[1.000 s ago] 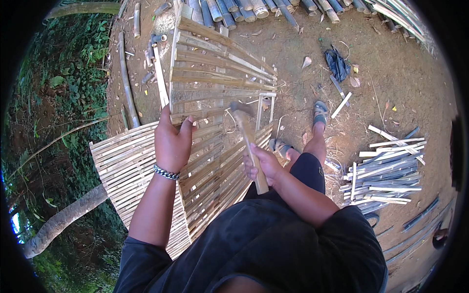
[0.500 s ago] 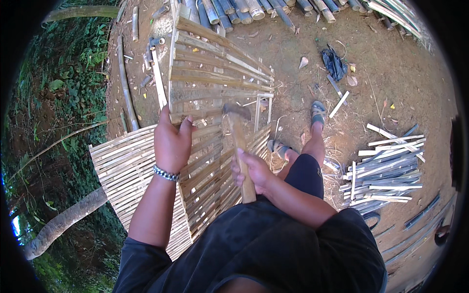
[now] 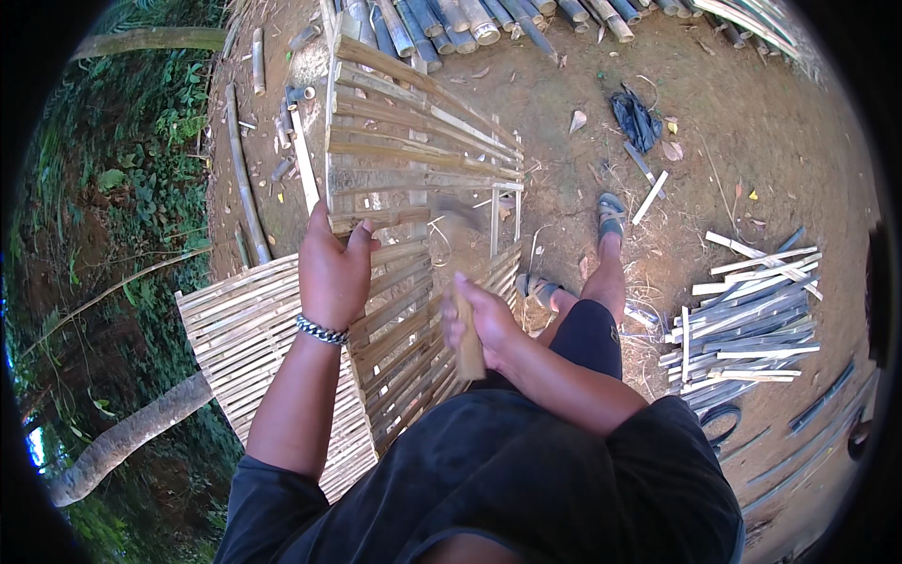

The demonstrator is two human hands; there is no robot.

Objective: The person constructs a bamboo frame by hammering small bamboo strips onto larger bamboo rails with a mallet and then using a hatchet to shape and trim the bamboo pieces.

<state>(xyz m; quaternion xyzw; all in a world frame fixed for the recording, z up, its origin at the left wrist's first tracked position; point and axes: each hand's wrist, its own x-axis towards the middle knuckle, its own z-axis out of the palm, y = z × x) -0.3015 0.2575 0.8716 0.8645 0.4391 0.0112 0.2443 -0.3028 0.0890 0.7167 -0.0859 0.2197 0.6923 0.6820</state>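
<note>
The left hand [image 3: 334, 268] grips the edge of a woven bamboo panel [image 3: 413, 179], fingers curled over a horizontal slat while the thumb presses on the near side; a beaded metal bracelet [image 3: 321, 330] circles the wrist just below it. To the right of that hand and a little nearer the body, the right hand [image 3: 484, 320] is wrapped tight around the wooden handle of a mallet [image 3: 465, 329], whose head is blurred above the knuckles, close to the panel's slats. Beneath both hands the panel continues into a flat section of bamboo strips [image 3: 244, 329] spreading out to the left of the left wrist. Well to the right of the right hand, a heap of split bamboo pieces [image 3: 752, 320] lies on the dirt ground [image 3: 752, 141]. Far beyond both hands, round bamboo poles [image 3: 451, 23] are stacked side by side.
</note>
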